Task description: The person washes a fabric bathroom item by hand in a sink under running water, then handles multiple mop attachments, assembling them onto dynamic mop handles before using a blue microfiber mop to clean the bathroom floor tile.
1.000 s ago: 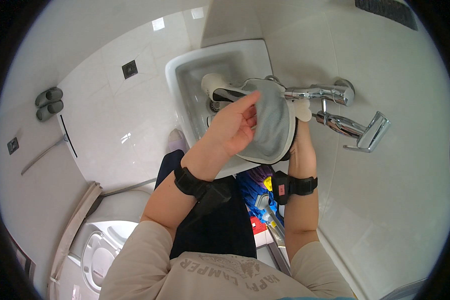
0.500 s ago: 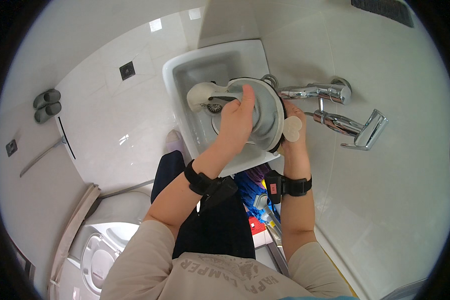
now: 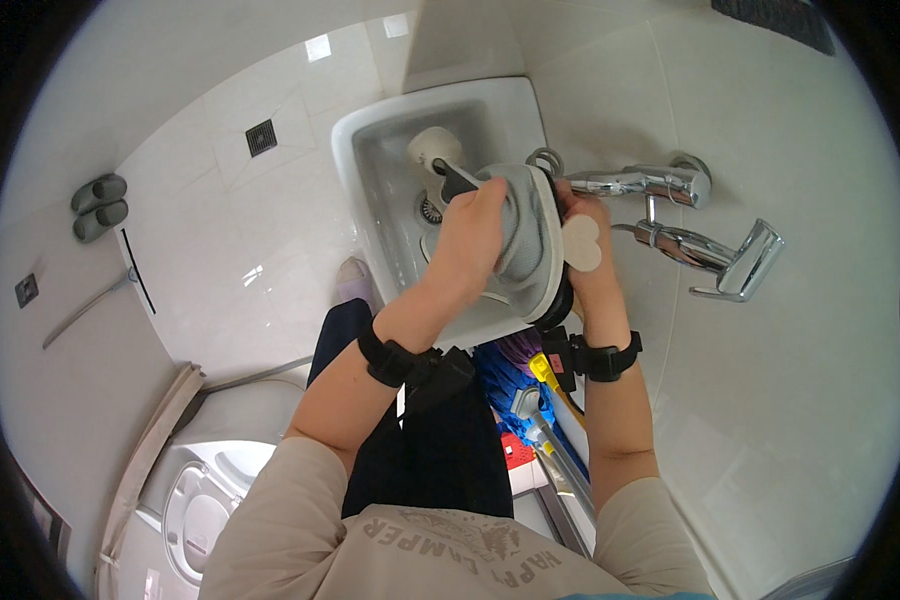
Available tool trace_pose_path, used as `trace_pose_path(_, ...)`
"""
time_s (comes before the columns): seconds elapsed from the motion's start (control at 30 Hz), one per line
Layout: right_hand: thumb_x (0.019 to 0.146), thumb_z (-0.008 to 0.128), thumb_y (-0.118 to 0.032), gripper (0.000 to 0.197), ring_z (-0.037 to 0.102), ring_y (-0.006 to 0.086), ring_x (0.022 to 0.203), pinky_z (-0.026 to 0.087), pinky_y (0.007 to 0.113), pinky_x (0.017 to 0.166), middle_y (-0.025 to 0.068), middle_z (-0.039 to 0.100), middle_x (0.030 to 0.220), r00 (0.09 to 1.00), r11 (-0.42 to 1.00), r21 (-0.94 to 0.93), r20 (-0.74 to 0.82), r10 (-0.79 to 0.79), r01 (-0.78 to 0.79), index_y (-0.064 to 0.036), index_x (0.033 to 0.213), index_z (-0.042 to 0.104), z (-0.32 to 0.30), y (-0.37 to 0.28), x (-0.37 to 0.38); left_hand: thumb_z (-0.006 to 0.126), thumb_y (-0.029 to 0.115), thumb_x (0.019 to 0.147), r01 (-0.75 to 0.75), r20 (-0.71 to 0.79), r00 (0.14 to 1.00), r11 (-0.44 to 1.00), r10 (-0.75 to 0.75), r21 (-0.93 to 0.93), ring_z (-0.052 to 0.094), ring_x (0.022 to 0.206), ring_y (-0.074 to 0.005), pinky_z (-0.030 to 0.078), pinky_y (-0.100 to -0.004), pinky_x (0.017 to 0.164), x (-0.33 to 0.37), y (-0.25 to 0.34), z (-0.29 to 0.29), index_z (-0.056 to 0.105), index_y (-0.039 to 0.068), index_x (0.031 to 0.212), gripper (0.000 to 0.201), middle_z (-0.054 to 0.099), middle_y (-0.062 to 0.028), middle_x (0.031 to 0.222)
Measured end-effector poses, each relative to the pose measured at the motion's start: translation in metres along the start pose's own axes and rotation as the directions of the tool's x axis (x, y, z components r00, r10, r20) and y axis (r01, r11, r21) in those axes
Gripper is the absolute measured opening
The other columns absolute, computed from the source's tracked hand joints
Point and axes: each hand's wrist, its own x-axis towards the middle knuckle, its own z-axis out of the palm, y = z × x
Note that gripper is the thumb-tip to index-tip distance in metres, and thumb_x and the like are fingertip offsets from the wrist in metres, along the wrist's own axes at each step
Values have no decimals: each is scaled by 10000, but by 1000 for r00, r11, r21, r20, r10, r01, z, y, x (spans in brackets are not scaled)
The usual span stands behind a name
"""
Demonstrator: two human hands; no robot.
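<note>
1. Grey mesh piece [image 3: 522,235], with pale trim and a black edge. Positioned over the sink [image 3: 356,190], tilted, between the two grips.
2. Left grip [image 3: 467,240]. Clamped on the grey mesh piece at its left side, near a dark strip [image 3: 457,182]; thumb uppermost. The mesh lies directly to its right.
3. Right grip [image 3: 600,278]. At the right side, against the black edge, with the mesh to its left. Fingers mostly hidden; cannot tell how far they close.
4. Tag [image 3: 582,243], cream, heart-shaped. At the right edge of the mesh, lying over part of the right grip.
5. Cream rounded part [image 3: 435,150]. In the sink, beyond the left grip, touching the dark strip; whether joined to the mesh, cannot tell.
6. Drain [image 3: 430,210], round, metal. In the sink floor, left of the mesh, partly covered.
7. Tap [image 3: 670,185], chrome. On the right wall, its spout reaching toward the right grip.
8. Sprayer [image 3: 680,247], chrome. Below the tap, in line with it.
9. Wristbands, two, black: one on the left forearm [image 3: 385,355], one on the right [image 3: 610,360].
10. Mop [image 3: 515,385], blue. Below the near sink rim, between the forearms.
11. Slippers [image 3: 100,208], grey pair. On the floor, far left.
</note>
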Motion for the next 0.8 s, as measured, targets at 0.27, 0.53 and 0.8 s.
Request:
trace_pose_path(0.27, 871, 474, -170, 258, 599, 273, 799, 459, 309, 712, 178, 619, 914, 965, 954, 199, -95, 245, -223, 16, 1023, 570, 13, 14, -20, 469, 312, 869, -251, -96, 958, 952, 270, 175, 419, 504, -162, 351, -334, 504, 12, -18, 0, 499, -56, 632, 438, 464, -115, 532)
trace_pose_path(0.53, 858, 558, -277, 344, 563, 182, 886, 443, 286, 779, 76, 613, 972, 729, -5, 838, 478, 491, -546, 6, 1053, 574, -10, 8, -2, 519, 339, 875, -306, 58, 938, 738, 342, 601, 500, 510, -156, 369, -338, 469, -1, -10, 2, 533, -41, 634, 450, 464, -77, 507)
trace_pose_path(0.8, 863, 606, -288, 307, 513, 103, 817, 410, 240, 676, 33, 598, 903, 831, 542, 725, 77, 551, -426, 5, 957, 606, 14, -9, 5, 592, 326, 828, -396, 119, 902, 685, 415, 612, 581, 656, -239, 427, -344, 572, -4, -14, 10, 571, -47, 850, 374, 607, -179, 779)
